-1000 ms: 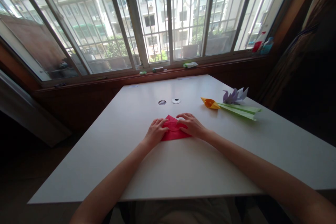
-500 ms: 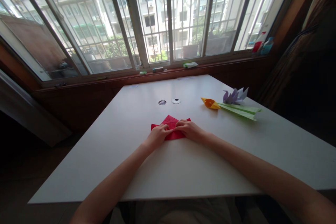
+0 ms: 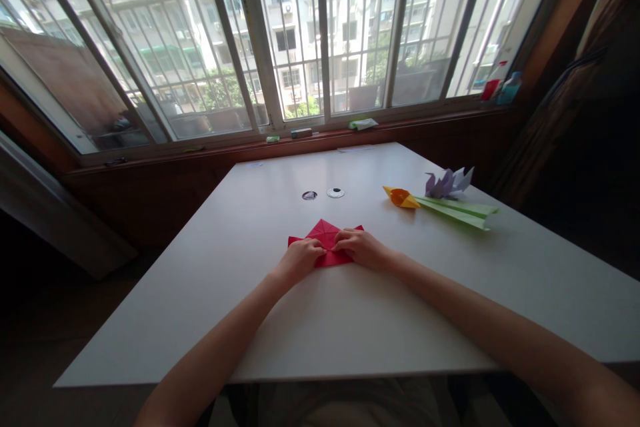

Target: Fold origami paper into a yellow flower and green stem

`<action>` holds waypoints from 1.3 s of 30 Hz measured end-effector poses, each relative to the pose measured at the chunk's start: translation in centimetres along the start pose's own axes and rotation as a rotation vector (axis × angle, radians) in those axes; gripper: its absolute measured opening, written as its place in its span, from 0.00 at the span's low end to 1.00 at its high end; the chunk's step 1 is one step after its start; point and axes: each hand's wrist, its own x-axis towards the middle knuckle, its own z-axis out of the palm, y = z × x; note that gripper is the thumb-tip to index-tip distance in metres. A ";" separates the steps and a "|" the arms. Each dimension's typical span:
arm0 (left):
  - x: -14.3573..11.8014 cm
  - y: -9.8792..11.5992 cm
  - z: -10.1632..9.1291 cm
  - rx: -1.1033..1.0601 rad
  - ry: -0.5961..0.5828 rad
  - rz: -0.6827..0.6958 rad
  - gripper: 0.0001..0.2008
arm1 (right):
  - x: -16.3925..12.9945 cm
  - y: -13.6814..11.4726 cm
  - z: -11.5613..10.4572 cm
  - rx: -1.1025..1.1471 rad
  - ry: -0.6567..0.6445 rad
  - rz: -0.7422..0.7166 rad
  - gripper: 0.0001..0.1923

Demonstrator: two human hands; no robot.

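Note:
A folded sheet of red paper (image 3: 323,231) lies on the white table in front of me, its upper point facing the window and crease lines showing on it. My left hand (image 3: 304,257) presses on its left part, fingers bent and closed at the paper's middle. From the other side my right hand (image 3: 361,247) grips the right part, with thumb and fingers pinched close to the centre. The fingertips of both hands nearly meet. Corners of the paper stick out beyond each hand, and the hands cover much of its lower half.
On the white table (image 3: 210,320), a yellow paper boat (image 3: 401,197), a light green paper plane (image 3: 457,211) and purple paper cranes (image 3: 443,184) sit at the right. Two round holes, one with a white cover (image 3: 335,193), lie beyond the paper. Bottles (image 3: 510,88) stand on the windowsill.
Almost nothing differs. My left fingertips have shifted slightly left, leaving a small gap between them and my right hand; the red paper stays in place.

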 end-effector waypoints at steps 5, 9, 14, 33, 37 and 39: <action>-0.1 0.3 -0.2 0.086 -0.039 -0.022 0.10 | -0.1 0.0 -0.1 0.023 0.012 0.006 0.16; -0.2 0.4 0.0 0.122 -0.011 -0.007 0.13 | -0.1 -0.2 -0.3 0.029 0.013 0.041 0.15; -0.2 0.2 0.3 0.069 0.021 0.027 0.13 | 0.1 -0.6 -0.5 0.021 0.015 0.095 0.14; -0.5 0.1 1.7 0.090 -0.018 -0.135 0.24 | 0.0 -0.8 0.1 -0.050 -0.051 0.108 0.19; -0.3 0.0 2.0 0.112 -0.067 -0.184 0.28 | -0.1 -0.5 0.5 -0.036 -0.087 0.138 0.23; -0.2 0.1 2.1 0.131 -0.073 -0.225 0.30 | -0.1 -0.5 0.6 -0.044 -0.099 0.147 0.24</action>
